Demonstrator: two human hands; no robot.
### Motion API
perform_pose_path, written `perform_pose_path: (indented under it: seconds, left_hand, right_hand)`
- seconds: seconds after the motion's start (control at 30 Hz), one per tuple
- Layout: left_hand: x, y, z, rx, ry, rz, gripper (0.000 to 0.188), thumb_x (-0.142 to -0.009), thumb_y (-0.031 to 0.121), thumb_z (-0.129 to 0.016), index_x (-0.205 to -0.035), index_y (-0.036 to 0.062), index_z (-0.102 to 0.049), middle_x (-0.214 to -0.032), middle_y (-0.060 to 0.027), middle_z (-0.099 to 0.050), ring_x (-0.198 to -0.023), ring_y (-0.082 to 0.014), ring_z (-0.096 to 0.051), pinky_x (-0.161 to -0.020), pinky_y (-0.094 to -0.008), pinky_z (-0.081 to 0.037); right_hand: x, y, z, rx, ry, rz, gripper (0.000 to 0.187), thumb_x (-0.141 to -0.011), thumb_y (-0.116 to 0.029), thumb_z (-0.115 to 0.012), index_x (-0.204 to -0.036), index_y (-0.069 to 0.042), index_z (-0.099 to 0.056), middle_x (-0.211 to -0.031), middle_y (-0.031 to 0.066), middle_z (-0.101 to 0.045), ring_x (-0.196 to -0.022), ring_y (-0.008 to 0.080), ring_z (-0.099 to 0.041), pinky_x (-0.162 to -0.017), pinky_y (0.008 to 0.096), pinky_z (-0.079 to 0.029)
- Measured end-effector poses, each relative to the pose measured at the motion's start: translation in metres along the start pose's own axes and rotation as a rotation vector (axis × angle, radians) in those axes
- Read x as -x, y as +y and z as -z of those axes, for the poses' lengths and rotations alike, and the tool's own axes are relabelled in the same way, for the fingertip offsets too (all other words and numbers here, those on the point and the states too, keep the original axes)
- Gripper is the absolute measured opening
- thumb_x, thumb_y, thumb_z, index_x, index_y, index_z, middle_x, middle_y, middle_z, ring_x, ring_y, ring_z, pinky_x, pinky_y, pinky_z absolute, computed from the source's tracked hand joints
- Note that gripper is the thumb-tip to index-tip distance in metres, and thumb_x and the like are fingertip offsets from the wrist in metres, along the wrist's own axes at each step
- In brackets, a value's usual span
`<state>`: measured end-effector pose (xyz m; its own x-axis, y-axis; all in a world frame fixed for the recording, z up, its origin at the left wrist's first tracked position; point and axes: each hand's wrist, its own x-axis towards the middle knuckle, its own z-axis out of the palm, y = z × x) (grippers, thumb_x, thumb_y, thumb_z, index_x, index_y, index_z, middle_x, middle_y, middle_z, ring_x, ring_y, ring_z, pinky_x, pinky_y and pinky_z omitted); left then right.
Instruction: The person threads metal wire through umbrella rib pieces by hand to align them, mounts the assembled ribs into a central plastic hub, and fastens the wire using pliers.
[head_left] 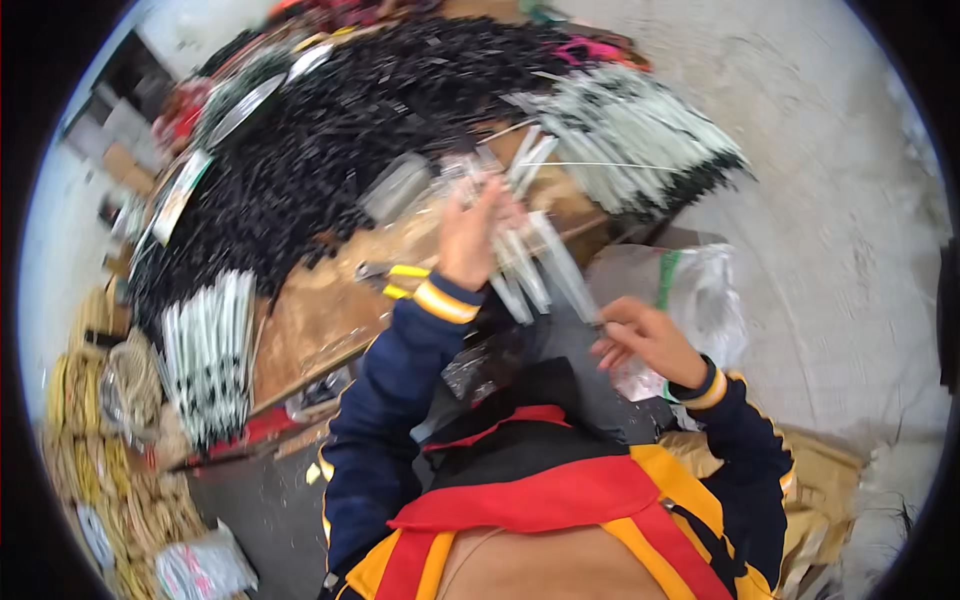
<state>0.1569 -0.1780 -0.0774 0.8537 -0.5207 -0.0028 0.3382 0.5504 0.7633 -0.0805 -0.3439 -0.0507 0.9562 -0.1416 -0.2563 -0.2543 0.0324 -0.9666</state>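
My left hand [468, 235] is raised over the front of the wooden table [315, 300], its fingers closed around several white translucent strips [520, 268] that fan out above and below it. Their exact kind cannot be made out, and motion blurs the fingertips. Lower and to the right, my right hand [645, 345] pinches the dark lower end of one wider white strip [562, 262]. That strip slants up toward my left hand. Just left of my left wrist lie yellow-handled pliers [400, 280]. A clear plastic packet [396, 188] sits beyond them.
A large heap of black strips [330, 130] covers most of the table. White strips with dark ends are stacked at the right [640, 140] and left [208, 350]. A clear plastic bag [705, 300] hangs by the table's right end. Coiled bundles [85, 400] are piled at left.
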Motion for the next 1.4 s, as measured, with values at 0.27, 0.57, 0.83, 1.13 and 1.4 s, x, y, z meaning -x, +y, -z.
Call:
perform_pose_path:
  seconds: [0.27,0.57,0.83,1.13,1.4]
  left_hand:
    - [0.033,0.026,-0.01,-0.077,-0.133,0.293,0.021,-0.09,0.005,-0.061,-0.11,0.0092,-0.056,-0.103,-0.0138,-0.069,-0.092,-0.0239,-0.067,-0.079,-0.0349,-0.054]
    - [0.039,0.037,0.003,-0.01,-0.211,0.341,0.016,-0.091,0.005,-0.059,-0.104,0.0134,-0.055,-0.117,-0.0173,-0.065,-0.099,-0.0255,-0.066,-0.071,-0.0329,-0.053]
    - [0.011,0.033,0.055,0.186,-0.046,0.233,0.046,-0.098,0.011,-0.049,-0.143,0.0099,-0.038,-0.134,-0.0177,-0.054,-0.114,-0.0264,-0.061,-0.078,-0.0297,-0.054]
    - [-0.018,0.029,0.053,0.238,-0.025,0.201,0.045,-0.098,0.009,-0.047,-0.142,0.0072,-0.037,-0.138,-0.0181,-0.05,-0.121,-0.03,-0.056,-0.092,-0.0339,-0.053]
    - [-0.005,0.03,0.064,0.278,0.088,0.278,0.039,-0.095,0.005,-0.05,-0.133,0.0044,-0.044,-0.133,-0.0166,-0.054,-0.119,-0.0301,-0.057,-0.088,-0.034,-0.055]
  right_hand:
    - [-0.113,-0.083,0.127,1.225,0.77,0.658,0.023,-0.094,-0.026,-0.052,-0.093,-0.004,-0.058,-0.089,0.0176,-0.066,-0.086,0.0404,-0.062,-0.071,0.0499,-0.048]
    - [-0.219,-0.13,0.223,0.528,0.273,-0.012,0.027,-0.088,-0.026,-0.067,-0.092,0.0,-0.062,-0.075,0.009,-0.065,-0.056,0.0139,-0.057,-0.043,0.0285,-0.042]
    - [-0.214,-0.094,0.151,-0.262,0.017,0.218,0.013,-0.093,-0.012,-0.061,-0.09,0.0,-0.062,-0.085,0.0039,-0.066,-0.069,0.0059,-0.059,-0.055,0.0173,-0.048]
    - [-0.237,-0.095,0.107,-0.018,0.038,0.237,0.017,-0.095,-0.02,-0.056,-0.085,-0.007,-0.053,-0.063,0.0001,-0.055,-0.045,0.0052,-0.046,-0.038,0.02,-0.034]
    - [-0.256,-0.106,0.074,-0.372,-0.277,0.068,0.016,-0.098,-0.019,-0.05,-0.094,-0.004,-0.054,-0.06,-0.009,-0.04,-0.043,0.002,-0.033,-0.039,0.0193,-0.025]
